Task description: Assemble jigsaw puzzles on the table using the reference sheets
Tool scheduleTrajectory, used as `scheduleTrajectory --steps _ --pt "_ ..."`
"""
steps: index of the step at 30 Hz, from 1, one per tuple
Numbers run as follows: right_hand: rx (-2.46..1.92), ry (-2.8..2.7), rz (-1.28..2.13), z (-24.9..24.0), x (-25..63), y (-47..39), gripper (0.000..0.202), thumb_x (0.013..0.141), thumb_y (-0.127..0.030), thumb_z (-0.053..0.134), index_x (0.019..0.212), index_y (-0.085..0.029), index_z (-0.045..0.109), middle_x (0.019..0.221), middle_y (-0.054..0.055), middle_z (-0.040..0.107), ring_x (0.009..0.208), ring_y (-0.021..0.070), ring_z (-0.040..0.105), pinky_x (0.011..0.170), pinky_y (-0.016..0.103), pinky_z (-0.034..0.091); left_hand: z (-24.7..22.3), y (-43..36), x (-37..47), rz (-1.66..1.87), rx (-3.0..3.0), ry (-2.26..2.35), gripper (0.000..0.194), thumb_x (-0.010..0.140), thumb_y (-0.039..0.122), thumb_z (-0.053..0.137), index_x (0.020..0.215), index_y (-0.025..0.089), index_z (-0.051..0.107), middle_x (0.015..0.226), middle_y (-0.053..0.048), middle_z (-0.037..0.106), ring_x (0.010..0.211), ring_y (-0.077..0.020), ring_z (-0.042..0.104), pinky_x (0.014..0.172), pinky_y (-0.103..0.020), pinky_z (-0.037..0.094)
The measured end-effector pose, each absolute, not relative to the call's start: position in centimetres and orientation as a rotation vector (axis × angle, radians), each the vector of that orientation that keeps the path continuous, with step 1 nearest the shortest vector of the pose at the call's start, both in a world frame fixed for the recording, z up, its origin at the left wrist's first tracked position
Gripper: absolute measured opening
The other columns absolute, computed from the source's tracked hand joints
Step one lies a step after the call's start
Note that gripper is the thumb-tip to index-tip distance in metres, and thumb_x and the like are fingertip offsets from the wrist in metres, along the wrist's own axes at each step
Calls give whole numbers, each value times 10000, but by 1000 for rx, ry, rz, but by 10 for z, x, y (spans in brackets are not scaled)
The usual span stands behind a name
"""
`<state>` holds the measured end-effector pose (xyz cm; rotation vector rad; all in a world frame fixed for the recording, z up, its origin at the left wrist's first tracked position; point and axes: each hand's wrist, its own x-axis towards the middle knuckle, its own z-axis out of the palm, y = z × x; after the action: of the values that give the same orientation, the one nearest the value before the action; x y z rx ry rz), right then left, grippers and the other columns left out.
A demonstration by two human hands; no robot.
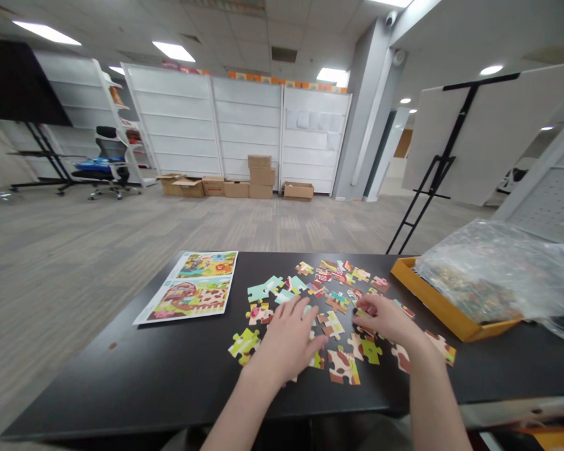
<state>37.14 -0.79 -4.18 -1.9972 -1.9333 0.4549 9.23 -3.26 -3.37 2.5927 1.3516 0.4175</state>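
Loose jigsaw puzzle pieces lie scattered over the black table. My left hand rests palm down over several of them, fingers spread, hiding those underneath. To its right, my right hand has its thumb and fingers curled together on a puzzle piece, mostly hidden by the fingers. Close to the hands are a brown-and-white patched piece, a green piece and a lime piece. Left of the pieces lies a printed picture sheet showing a farm scene and a lion scene.
On the table's right side, an orange-yellow box tray holds a clear plastic bag. Behind the table stand an easel board, cardboard boxes, white shelving and an office chair.
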Motion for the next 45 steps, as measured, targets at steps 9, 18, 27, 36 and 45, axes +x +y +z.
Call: scheduleTrajectory --steps 9,18,27,36,45 --pt "-1821 -1909 367 -33 356 -9 196 858 -357 593 915 -205 702 954 78 762 872 248 699 774 339 487 -47 7 11 197 2487 1880 402 1013 221 393 1340 168 620 1449 -148 580 1359 -313 508 1116 -475 415" --pt "-1660 -2014 383 -39 315 2 154 892 -294 574 871 -200 694 936 67 736 902 229 674 824 336 476 -54 -3 11 237 2469 2088 457 1018 415 430 1350 156 607 1433 -175 589 1377 -364 467 1121 -545 371" --pt "-1654 -2079 412 -37 288 4 133 894 -273 606 939 -195 704 1029 81 706 965 221 663 858 328 484 -48 -15 21 381 2526 1789 414 1018 427 444 1304 197 634 1468 -142 565 1425 -349 418 1149 -526 347" --pt "-1651 -2052 286 -28 301 -2 157 910 -283 591 938 -184 709 1033 92 712 998 236 659 912 342 462 -45 -27 37 295 2495 1659 513 974 526 502 1369 214 599 1505 -149 529 1465 -386 354 1179 -606 265" --pt "-1722 -1957 234 -34 329 -2 220 896 -360 555 927 -201 705 1044 99 729 1016 263 660 916 370 470 -33 -31 -2 472 2489 1649 403 1014 394 433 1327 215 614 1450 -129 575 1352 -315 501 1124 -491 374"
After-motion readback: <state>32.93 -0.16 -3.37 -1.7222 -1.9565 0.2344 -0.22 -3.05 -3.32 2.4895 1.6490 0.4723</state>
